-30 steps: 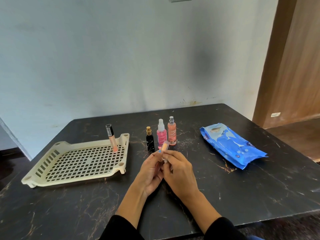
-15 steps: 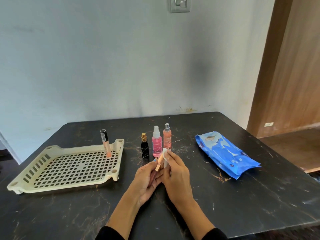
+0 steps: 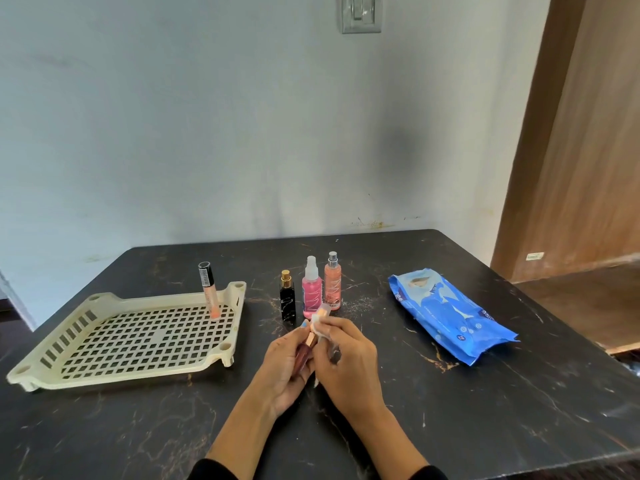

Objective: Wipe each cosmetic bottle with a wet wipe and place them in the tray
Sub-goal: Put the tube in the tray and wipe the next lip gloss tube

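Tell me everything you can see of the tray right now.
The tray is cream plastic, shallow, with a perforated grid floor, slotted left wall, raised corners with round sockets and short feet. It sits flat on the left of the black table, its near right corner close to the left hand but apart from it. One lip gloss tube stands upright in its far right corner; nothing else is in it.

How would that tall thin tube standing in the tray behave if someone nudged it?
The tube would probably tip easily: it stands tall on a narrow base. The tray floor is a grid of holes, so footing looks uneven. Being round, it might roll once down.
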